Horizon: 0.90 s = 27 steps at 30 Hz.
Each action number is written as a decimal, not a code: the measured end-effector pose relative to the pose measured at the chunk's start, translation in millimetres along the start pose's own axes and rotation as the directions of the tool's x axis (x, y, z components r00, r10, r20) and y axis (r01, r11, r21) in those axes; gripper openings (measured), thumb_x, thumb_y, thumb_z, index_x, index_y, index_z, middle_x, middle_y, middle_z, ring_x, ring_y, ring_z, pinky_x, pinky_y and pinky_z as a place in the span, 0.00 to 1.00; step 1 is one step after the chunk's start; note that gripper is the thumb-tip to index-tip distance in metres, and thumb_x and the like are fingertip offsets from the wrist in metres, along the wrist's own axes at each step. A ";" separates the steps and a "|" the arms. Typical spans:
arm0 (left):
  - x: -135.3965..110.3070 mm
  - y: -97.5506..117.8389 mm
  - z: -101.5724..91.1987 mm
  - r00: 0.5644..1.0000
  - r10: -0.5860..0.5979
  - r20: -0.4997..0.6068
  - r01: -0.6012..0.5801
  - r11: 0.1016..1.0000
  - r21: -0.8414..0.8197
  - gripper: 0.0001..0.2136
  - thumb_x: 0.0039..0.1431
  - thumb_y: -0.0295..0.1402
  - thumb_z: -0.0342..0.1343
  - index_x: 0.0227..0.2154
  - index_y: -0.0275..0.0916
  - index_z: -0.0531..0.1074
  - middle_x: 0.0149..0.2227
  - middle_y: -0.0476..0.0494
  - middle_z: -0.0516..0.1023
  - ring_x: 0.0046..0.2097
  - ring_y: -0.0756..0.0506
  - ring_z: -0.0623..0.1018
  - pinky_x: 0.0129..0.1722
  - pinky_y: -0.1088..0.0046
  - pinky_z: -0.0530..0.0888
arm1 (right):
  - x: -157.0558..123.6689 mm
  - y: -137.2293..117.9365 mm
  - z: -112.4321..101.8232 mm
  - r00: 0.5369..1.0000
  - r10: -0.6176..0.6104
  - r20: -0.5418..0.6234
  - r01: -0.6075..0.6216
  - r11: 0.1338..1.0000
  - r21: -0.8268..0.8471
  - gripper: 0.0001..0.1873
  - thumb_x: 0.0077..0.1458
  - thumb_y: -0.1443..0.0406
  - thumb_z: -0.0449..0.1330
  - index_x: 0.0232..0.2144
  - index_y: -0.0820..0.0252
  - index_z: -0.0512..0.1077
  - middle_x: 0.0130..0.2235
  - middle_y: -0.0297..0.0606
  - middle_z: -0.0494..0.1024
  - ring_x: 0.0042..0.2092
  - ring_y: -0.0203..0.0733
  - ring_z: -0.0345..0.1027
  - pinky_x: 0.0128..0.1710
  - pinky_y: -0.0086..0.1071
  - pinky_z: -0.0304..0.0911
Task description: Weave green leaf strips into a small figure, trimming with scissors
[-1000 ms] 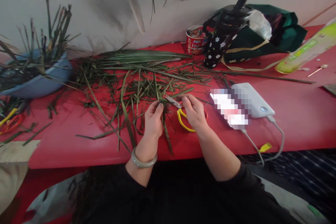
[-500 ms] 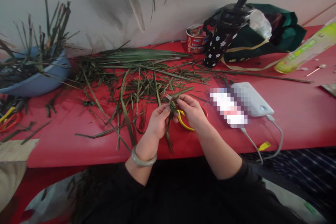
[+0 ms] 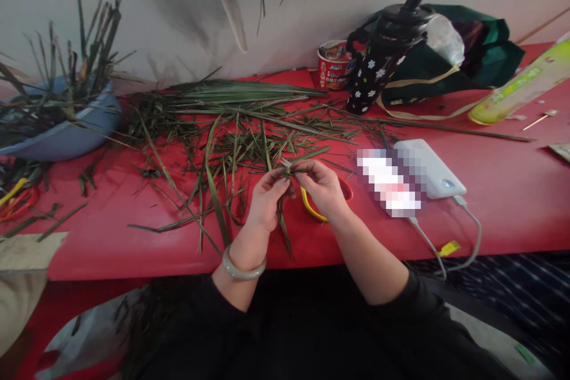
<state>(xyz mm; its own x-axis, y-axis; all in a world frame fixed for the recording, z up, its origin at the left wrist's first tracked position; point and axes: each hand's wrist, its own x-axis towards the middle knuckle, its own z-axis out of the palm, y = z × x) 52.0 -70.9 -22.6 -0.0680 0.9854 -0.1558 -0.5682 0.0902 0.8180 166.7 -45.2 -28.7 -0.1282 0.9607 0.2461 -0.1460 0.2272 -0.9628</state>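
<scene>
Between my hands is a small bundle of folded green leaf strips [image 3: 285, 230], its long end hanging down toward the table's front edge. My left hand [image 3: 268, 197], with a pale bangle on the wrist, pinches the bundle from the left. From the right, my right hand [image 3: 323, 187] grips the bundle's upper end between thumb and fingers. Yellow-and-red-handled scissors [image 3: 313, 206] lie on the table under my right hand, partly covered by it. Cut leaf pieces [image 3: 253, 145] are scattered just beyond my fingers.
Long leaves [image 3: 249, 91] lie along the wall. A blue basin [image 3: 89, 124] of stalks stands left, near another pair of scissors [image 3: 18, 205]. Right are a pixelated phone [image 3: 389, 183], a white power bank [image 3: 431, 169], a flowered tumbler [image 3: 378, 65], a red paper cup [image 3: 332, 68] and a bottle [image 3: 521, 86].
The fingers of both hands have shifted around the bundle, and its top sits lower and more hidden between them. The view has moved very slightly; the things on the table stay put.
</scene>
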 end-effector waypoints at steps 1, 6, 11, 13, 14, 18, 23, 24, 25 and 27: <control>0.3 -0.2 -0.2 1.000 0.012 -0.011 -0.012 1.000 0.001 0.13 0.35 0.31 0.64 0.29 0.38 0.72 0.21 0.53 0.72 0.21 0.56 0.70 0.21 0.80 0.67 | -0.5 -0.2 -0.2 1.000 -0.011 0.011 0.012 1.000 -0.012 0.06 0.46 0.63 0.57 0.29 0.60 0.68 0.32 0.34 0.72 0.34 0.34 0.66 0.36 0.30 0.63; 2.0 -1.9 -0.7 0.994 0.100 -0.049 -0.098 0.994 0.040 0.12 0.37 0.32 0.63 0.29 0.37 0.73 0.20 0.53 0.72 0.20 0.56 0.69 0.22 0.80 0.66 | -4.3 -2.3 -0.9 0.995 -0.047 0.088 0.050 0.998 -0.028 0.12 0.46 0.58 0.59 0.31 0.60 0.67 0.35 0.36 0.71 0.36 0.36 0.67 0.36 0.31 0.64; 2.8 -4.3 -1.1 0.973 0.216 -0.082 -0.203 0.970 0.136 0.12 0.38 0.31 0.62 0.30 0.37 0.73 0.25 0.50 0.75 0.24 0.55 0.72 0.26 0.79 0.69 | -5.3 -0.1 0.6 0.995 -0.003 0.104 0.007 0.999 -0.037 0.17 0.44 0.56 0.61 0.34 0.59 0.64 0.34 0.35 0.71 0.33 0.35 0.67 0.32 0.31 0.65; 2.3 -4.7 -1.0 0.973 0.219 -0.066 -0.206 0.965 0.164 0.12 0.39 0.31 0.62 0.31 0.37 0.73 0.24 0.50 0.75 0.23 0.55 0.71 0.25 0.78 0.69 | -4.2 1.5 1.6 0.997 -0.023 0.068 0.022 1.000 0.013 0.17 0.46 0.57 0.60 0.36 0.58 0.62 0.33 0.34 0.71 0.33 0.35 0.67 0.32 0.30 0.65; 1.9 -4.7 -0.9 0.974 0.219 -0.062 -0.206 0.963 0.172 0.12 0.39 0.31 0.62 0.31 0.37 0.73 0.24 0.50 0.75 0.23 0.55 0.71 0.24 0.78 0.69 | -3.6 2.0 2.0 0.998 -0.031 0.055 0.029 0.999 0.030 0.19 0.46 0.57 0.60 0.38 0.58 0.61 0.33 0.34 0.71 0.34 0.35 0.67 0.32 0.30 0.65; 0.7 -4.8 -0.5 0.972 0.225 -0.064 -0.209 0.958 0.194 0.11 0.40 0.32 0.61 0.31 0.36 0.73 0.23 0.50 0.74 0.23 0.55 0.71 0.24 0.79 0.68 | -2.3 1.1 2.6 0.999 -0.028 0.014 0.028 1.000 0.004 0.21 0.47 0.57 0.59 0.42 0.57 0.60 0.34 0.34 0.71 0.35 0.35 0.67 0.33 0.30 0.65; 0.5 -5.4 -1.4 0.971 0.230 -0.067 -0.210 0.953 0.219 0.11 0.40 0.32 0.61 0.31 0.36 0.73 0.23 0.51 0.74 0.22 0.56 0.70 0.23 0.79 0.68 | -2.8 -3.5 1.8 0.997 -0.032 -0.074 0.026 0.997 -0.076 0.11 0.46 0.59 0.58 0.31 0.59 0.65 0.30 0.33 0.71 0.31 0.33 0.66 0.32 0.29 0.63; 0.5 -5.4 -1.6 0.971 0.229 -0.065 -0.210 0.953 0.219 0.11 0.40 0.32 0.61 0.31 0.36 0.73 0.23 0.51 0.74 0.22 0.56 0.70 0.23 0.80 0.68 | -2.9 -4.2 1.7 0.996 -0.033 -0.079 0.026 0.996 -0.086 0.10 0.46 0.60 0.58 0.30 0.59 0.65 0.29 0.32 0.71 0.30 0.32 0.65 0.31 0.28 0.63; 0.5 -5.3 -1.6 0.972 0.227 -0.062 -0.209 0.953 0.218 0.11 0.41 0.31 0.61 0.31 0.36 0.73 0.23 0.51 0.74 0.22 0.56 0.70 0.23 0.80 0.68 | -2.9 -4.6 1.5 0.996 -0.032 -0.079 0.025 0.996 -0.090 0.08 0.46 0.61 0.57 0.28 0.59 0.65 0.28 0.31 0.70 0.29 0.32 0.64 0.30 0.28 0.62; 0.2 -5.0 -1.4 0.974 0.222 -0.051 -0.206 0.954 0.216 0.11 0.41 0.31 0.61 0.31 0.36 0.73 0.24 0.50 0.74 0.22 0.56 0.70 0.24 0.79 0.68 | -2.8 -4.4 1.3 0.997 -0.027 -0.072 0.021 0.997 -0.079 0.07 0.46 0.62 0.57 0.27 0.60 0.65 0.27 0.31 0.70 0.28 0.31 0.63 0.30 0.28 0.62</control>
<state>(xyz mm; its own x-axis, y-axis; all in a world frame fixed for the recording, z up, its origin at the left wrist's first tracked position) 53.7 -71.4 -27.5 -0.2340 0.9722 0.0013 -0.3507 -0.0857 0.9326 166.4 -49.1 -25.0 -0.0536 0.9633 0.2631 -0.0705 0.2592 -0.9632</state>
